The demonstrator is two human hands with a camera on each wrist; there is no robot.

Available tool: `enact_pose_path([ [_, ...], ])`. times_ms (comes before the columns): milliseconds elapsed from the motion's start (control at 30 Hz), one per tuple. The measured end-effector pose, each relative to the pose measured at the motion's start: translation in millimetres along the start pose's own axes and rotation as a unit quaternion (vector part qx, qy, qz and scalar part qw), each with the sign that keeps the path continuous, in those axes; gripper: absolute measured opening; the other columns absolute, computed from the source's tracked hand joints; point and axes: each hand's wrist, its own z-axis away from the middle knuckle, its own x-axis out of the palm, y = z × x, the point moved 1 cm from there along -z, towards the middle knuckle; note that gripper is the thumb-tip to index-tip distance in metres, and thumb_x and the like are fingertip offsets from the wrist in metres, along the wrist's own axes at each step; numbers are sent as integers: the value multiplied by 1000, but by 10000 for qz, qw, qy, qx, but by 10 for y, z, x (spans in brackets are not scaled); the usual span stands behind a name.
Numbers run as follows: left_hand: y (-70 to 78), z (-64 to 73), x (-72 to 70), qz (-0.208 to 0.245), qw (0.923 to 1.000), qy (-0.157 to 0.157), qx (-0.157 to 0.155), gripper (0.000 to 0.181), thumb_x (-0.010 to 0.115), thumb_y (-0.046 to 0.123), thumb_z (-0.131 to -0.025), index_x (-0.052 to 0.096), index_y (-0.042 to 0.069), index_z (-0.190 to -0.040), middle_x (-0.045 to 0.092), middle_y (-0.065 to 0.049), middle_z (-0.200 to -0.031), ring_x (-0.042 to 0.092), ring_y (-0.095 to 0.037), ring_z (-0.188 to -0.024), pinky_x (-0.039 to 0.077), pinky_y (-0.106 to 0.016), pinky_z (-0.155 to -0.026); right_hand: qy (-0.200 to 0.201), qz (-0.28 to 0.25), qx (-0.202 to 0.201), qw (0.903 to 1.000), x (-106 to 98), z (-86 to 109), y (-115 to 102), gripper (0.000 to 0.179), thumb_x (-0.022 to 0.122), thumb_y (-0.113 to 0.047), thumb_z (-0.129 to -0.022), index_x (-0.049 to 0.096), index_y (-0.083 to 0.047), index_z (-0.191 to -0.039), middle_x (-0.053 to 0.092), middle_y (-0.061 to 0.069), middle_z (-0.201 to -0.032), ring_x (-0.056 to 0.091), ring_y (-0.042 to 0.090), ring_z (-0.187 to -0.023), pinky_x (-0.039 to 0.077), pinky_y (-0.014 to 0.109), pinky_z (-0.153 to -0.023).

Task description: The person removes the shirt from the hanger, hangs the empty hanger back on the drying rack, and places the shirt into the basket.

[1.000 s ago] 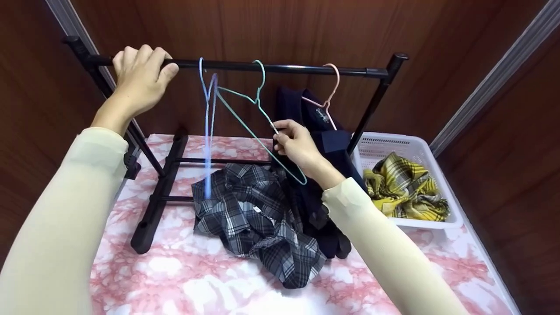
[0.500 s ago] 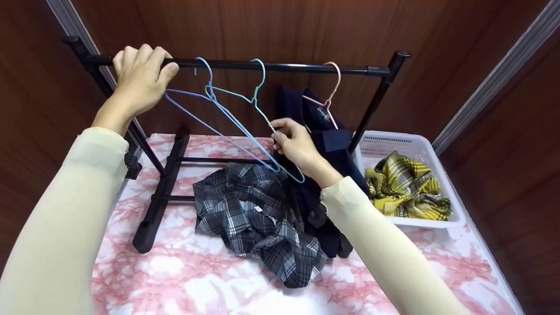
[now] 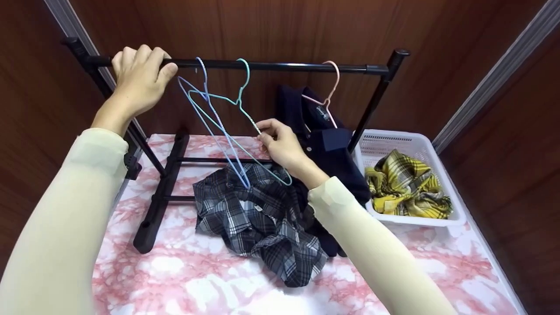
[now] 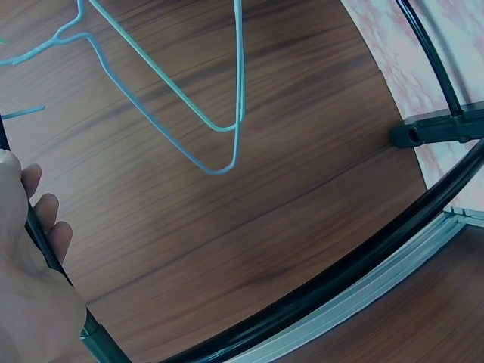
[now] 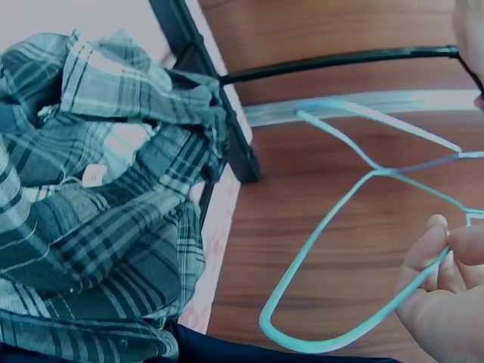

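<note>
My left hand [image 3: 141, 78] grips the black top bar [image 3: 284, 67] of a clothes rack near its left end; the left wrist view shows its fingers [image 4: 47, 210] curled round the bar. With thumb and fingers my right hand [image 3: 282, 142] pinches the right shoulder of a green wire hanger [image 3: 240, 94], whose hook is over the bar. Left of it a blue wire hanger [image 3: 205, 89] hangs and overlaps the green one. A pink hanger [image 3: 333, 87] on the right carries a dark navy garment [image 3: 337, 144]. Below the bare hangers lies a crumpled grey plaid shirt [image 3: 245, 214].
A white plastic basket [image 3: 457, 216] at the right holds a yellow plaid garment [image 3: 407, 183]. The rack's black foot [image 3: 157, 210] stands at the left on a pink-and-white marbled table [image 3: 166, 280]. Brown wood panels [image 3: 262, 26] enclose the back and sides.
My right hand has slid the green hanger left along the bar. The blue hanger has swung round beside it. My left hand has stayed on the bar.
</note>
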Motion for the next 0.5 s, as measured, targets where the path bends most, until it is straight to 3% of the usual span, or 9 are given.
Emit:
enact_pose_path([
  [333, -30, 27, -22, 9, 10000, 58, -5, 45, 40, 37, -115, 54, -1, -136, 48, -26, -126, 30, -49, -128, 4, -59, -121, -140, -121, 194, 9996, 88, -16, -52, 24, 57, 4, -104, 67, -2, -125, 62, 3, -89, 64, 24, -77, 56, 23, -63],
  [500, -23, 20, -23, -5, 10000, 58, -4, 46, 40, 38, -115, 54, 0, -136, 49, -26, -126, 30, -49, -129, 4, -58, -121, -103, -107, 233, 9996, 47, -22, -39, 26, 59, 3, -103, 68, -1, -126, 63, 4, -90, 67, 22, -77, 60, 26, -66],
])
